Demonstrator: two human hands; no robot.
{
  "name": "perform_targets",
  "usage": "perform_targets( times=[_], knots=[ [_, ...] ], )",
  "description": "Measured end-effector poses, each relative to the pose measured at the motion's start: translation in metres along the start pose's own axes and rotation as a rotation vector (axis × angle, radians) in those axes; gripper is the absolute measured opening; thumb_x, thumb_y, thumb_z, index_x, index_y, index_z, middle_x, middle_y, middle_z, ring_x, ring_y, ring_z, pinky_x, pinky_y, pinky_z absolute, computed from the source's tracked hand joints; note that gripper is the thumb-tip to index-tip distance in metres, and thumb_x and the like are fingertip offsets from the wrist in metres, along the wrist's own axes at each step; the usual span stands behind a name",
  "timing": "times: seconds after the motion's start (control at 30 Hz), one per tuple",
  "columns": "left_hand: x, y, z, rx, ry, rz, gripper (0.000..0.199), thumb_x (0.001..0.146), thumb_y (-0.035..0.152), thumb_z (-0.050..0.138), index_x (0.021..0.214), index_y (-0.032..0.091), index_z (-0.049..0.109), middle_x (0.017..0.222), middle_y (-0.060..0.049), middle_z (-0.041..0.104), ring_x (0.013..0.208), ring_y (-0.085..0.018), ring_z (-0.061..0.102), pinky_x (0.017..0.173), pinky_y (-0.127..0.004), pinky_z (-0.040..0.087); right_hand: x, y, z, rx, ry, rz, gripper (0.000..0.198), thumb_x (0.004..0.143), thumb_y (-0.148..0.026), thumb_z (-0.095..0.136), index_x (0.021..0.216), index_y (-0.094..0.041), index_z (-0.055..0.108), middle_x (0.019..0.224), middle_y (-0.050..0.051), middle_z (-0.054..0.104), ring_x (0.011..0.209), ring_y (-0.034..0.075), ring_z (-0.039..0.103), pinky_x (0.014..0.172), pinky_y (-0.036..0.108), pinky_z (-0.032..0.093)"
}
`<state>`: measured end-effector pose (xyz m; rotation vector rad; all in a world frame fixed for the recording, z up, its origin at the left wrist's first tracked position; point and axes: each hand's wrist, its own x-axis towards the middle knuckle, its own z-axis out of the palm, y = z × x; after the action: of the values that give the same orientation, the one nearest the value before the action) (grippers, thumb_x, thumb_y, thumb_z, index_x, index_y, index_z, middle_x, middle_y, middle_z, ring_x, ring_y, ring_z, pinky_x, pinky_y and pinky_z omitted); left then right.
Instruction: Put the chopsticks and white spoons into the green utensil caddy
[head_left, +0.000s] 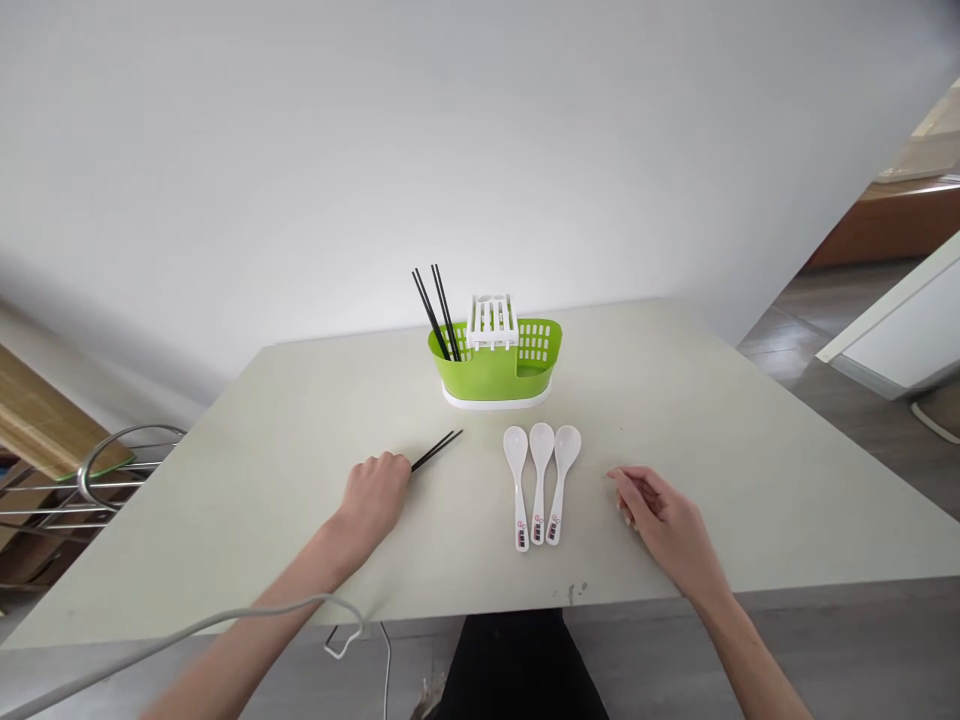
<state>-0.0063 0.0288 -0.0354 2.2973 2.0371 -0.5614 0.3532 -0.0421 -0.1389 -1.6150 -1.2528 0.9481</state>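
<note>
A white wall (465, 150) stands behind the pale table (262, 500).

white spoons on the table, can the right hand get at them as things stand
Probably yes: the right hand is just right of the white spoons, with nothing visible between, and the left hand is off on their other side.
</note>
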Motion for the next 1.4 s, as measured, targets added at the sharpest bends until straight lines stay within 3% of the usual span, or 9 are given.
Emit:
perform_targets(
  times=[0.13,0.23,0.3,0.43,0.6,0.73,1.07,1.2,1.4],
  knots=[
    [-0.009,-0.021,-0.007,-0.222,0.112,-0.006,0.022,0.084,0.017,0.056,0.069,0.024,0.07,0.08,-0.015,0.074,0.081,-0.036,0.073,0.074,-0.042,0.052,0.002,0.001,0.0,0.0,0.0,-0.035,0.051,0.099,-0.068,0.053,0.113,-0.022,0.071,0.075,0.002,0.063,0.065,0.018,0.056,0.061,0.029,0.046],
    [-0.021,-0.028,-0.02,-0.698,0.276,0.017,0.013,0.084,0.04,0.071,0.077,0.03,0.076,0.083,-0.009,0.079,0.085,-0.034,0.076,0.079,-0.041,0.056,0.002,0.0,-0.001,0.007,0.0,-0.055,0.052,0.1,-0.068,0.053,0.114,-0.021,0.071,0.075,0.002,0.063,0.064,0.018,0.056,0.061,0.03,0.047],
    [-0.028,-0.025,-0.027,-1.07,0.312,0.005,0.023,0.078,0.052,0.08,0.088,0.03,0.08,0.092,-0.007,0.082,0.092,-0.033,0.077,0.087,-0.041,0.059,-0.002,-0.006,0.001,0.027,0.018,-0.065,0.05,0.1,-0.066,0.054,0.114,-0.021,0.071,0.074,0.002,0.063,0.064,0.018,0.056,0.061,0.029,0.047],
    [-0.034,-0.007,-0.025,-1.65,0.26,-0.039,0.038,0.075,0.054,0.087,0.097,0.024,0.082,0.108,-0.008,0.082,0.109,-0.03,0.076,0.107,-0.043,0.059,-0.026,-0.031,0.017,0.102,-0.03,-0.154,0.041,0.103,-0.058,0.056,0.113,-0.022,0.071,0.072,0.001,0.06,0.064,0.017,0.056,0.058,0.028,0.047],
    [-0.032,0.013,0.004,-2.009,0.073,-0.119,0.027,0.082,0.04,0.086,0.1,0.02,0.082,0.123,-0.009,0.079,0.126,-0.027,0.07,0.117,-0.037,0.055,-0.061,-0.071,0.056,0.239,-0.349,-0.315,0.033,0.107,-0.047,0.053,0.126,-0.024,0.066,0.08,0.001,0.066,0.07,0.016,0.061,0.069,0.03,0.053],
    [-0.033,0.022,0.018,-2.093,0.024,-0.142,0.023,0.085,0.035,0.085,0.102,0.02,0.082,0.126,-0.008,0.078,0.13,-0.026,0.068,0.117,-0.033,0.055,-0.07,-0.089,0.078,0.362,-0.439,-0.264,0.043,0.107,-0.049,0.054,0.143,-0.026,0.056,0.093,0.003,0.07,0.073,0.016,0.064,0.065,0.029,0.053],
    [-0.045,0.03,0.018,-2.044,-0.03,-0.058,0.03,0.084,0.044,0.085,0.102,0.021,0.081,0.125,-0.008,0.078,0.128,-0.025,0.068,0.115,-0.033,0.055,-0.066,-0.094,0.092,0.526,-0.483,-0.18,0.035,0.104,-0.054,0.059,0.121,-0.024,0.064,0.082,0.001,0.071,0.065,0.014,0.061,0.06,0.028,0.048],
    [-0.05,0.031,0.014,-2.004,0.026,-0.04,0.032,0.08,0.047,0.087,0.098,0.021,0.082,0.121,-0.008,0.079,0.124,-0.026,0.07,0.115,-0.035,0.054,-0.07,-0.094,0.095,0.502,-0.456,-0.148,0.04,0.102,-0.057,0.06,0.125,-0.024,0.063,0.082,0.002,0.074,0.064,0.015,0.063,0.06,0.029,0.049],
    [-0.059,0.028,0.018,-1.966,0.185,-0.123,0.028,0.077,0.046,0.09,0.091,0.023,0.081,0.108,-0.005,0.081,0.111,-0.024,0.074,0.113,-0.038,0.055,-0.078,-0.097,0.102,0.364,-0.377,-0.06,0.056,0.101,-0.066,0.056,0.128,-0.02,0.069,0.099,0.012,0.08,0.069,0.019,0.068,0.056,0.03,0.052]
  ],
)
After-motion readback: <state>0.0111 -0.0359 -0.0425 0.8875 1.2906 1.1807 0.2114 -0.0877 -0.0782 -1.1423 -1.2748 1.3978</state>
